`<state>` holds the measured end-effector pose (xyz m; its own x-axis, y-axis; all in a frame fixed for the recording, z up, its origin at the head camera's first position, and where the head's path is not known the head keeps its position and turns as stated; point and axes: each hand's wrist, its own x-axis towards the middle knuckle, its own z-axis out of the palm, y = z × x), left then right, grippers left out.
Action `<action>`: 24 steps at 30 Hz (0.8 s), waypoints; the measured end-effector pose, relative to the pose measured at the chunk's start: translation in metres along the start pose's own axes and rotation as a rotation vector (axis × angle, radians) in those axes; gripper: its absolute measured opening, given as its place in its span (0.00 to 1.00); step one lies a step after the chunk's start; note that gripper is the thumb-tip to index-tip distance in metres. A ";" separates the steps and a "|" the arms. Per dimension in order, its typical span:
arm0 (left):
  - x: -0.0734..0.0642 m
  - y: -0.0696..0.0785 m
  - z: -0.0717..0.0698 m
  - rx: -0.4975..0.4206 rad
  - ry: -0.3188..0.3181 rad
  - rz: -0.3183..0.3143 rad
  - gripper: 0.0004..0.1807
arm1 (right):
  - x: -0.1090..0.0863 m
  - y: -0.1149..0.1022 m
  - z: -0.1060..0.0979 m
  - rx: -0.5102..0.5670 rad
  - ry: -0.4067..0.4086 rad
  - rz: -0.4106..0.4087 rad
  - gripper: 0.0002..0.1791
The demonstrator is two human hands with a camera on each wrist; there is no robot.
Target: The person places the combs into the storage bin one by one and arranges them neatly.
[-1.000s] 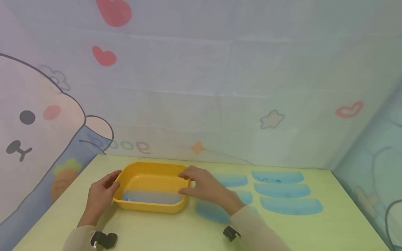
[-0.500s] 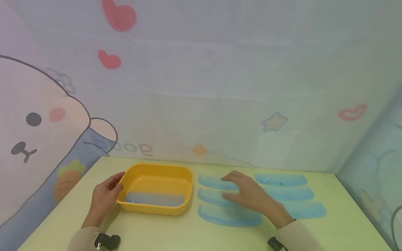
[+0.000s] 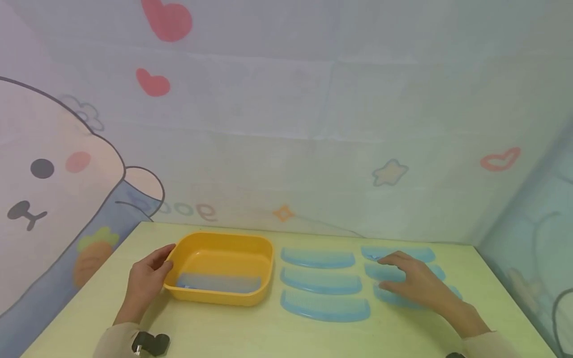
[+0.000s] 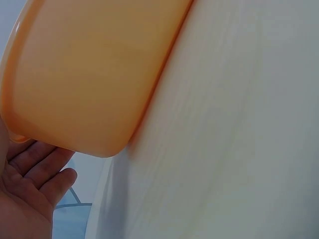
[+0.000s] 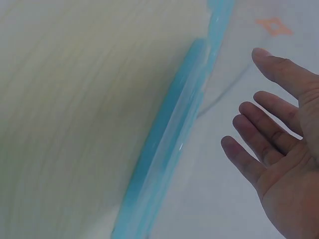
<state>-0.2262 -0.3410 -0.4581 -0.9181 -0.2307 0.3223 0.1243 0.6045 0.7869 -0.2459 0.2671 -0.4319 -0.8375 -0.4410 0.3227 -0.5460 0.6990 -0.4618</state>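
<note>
At the left side of a yellow plastic tray [image 3: 224,299], my left hand [image 3: 145,278] touches the rim and outer wall with thumb and fingers. In the left wrist view, its relaxed fingers [image 4: 45,172] lie along the tray's underside edge. One blue comb [image 3: 219,283] lies inside the tray, near its front wall. My right hand [image 3: 418,283] hovers over the right column of blue combs, thumb and fingers spread apart with nothing between them. Beneath it, the back comb [image 3: 416,254] shows mostly, while the middle and front comb [image 3: 394,298] are partly hidden.
Three blue combs form a column between the tray and my right hand: a back comb [image 3: 318,258], a middle comb [image 3: 320,281] and a front comb [image 3: 325,307]. A printed cloth backdrop [image 3: 268,174] rises behind the pale yellow table [image 3: 250,335].
My right hand has moved from the tray's right edge, across the left column of combs, to above the right column. The left hand has stayed at the tray.
</note>
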 end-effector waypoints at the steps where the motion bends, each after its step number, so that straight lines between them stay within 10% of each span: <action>1: 0.000 0.000 0.000 0.001 0.000 -0.001 0.22 | -0.004 0.004 -0.003 0.008 -0.003 0.010 0.28; 24: -0.001 0.002 0.000 -0.003 0.001 -0.010 0.22 | -0.070 0.088 -0.055 -0.086 -0.135 0.194 0.28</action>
<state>-0.2248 -0.3400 -0.4567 -0.9190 -0.2373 0.3147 0.1163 0.5996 0.7918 -0.2336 0.3904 -0.4494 -0.9249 -0.3611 0.1192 -0.3759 0.8206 -0.4306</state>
